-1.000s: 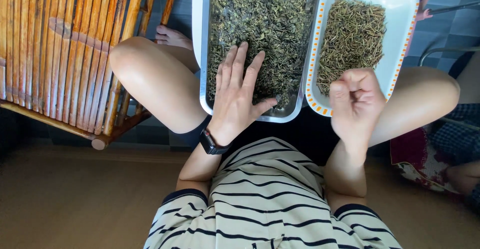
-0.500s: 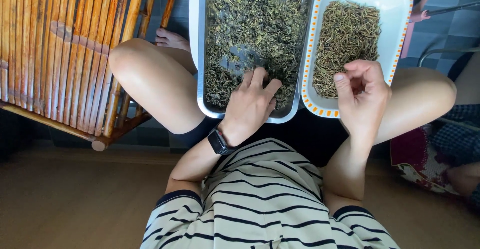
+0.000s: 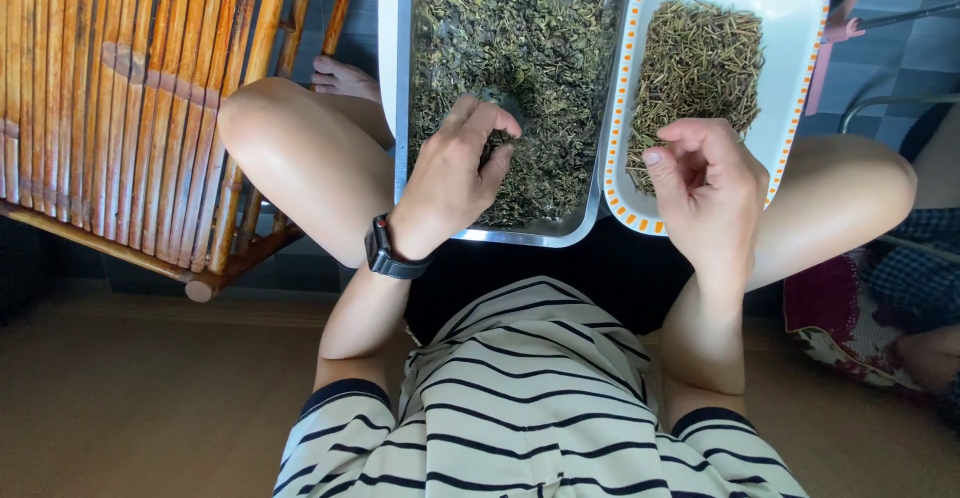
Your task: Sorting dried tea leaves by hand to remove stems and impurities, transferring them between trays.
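— Where are the dried leaves (image 3: 520,48)?

— Heaped loose in the metal tray (image 3: 396,88) resting across the person's knees, just beside the white dish (image 3: 790,18) of thin stems (image 3: 700,68).

— And the hands?

— The left hand (image 3: 455,173) curls its fingers together into the leaves, pinching a small tuft. The right hand (image 3: 705,188) hovers over the dish's near rim, fingertips bunched; whether they hold anything cannot be told.

— How would the leaves handle?

— Probably light, dry and crumbly; a gentle fingertip pinch suits them better than a squeeze.

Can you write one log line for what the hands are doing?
left hand: pinching dried leaves in metal tray | right hand: curled over white tray
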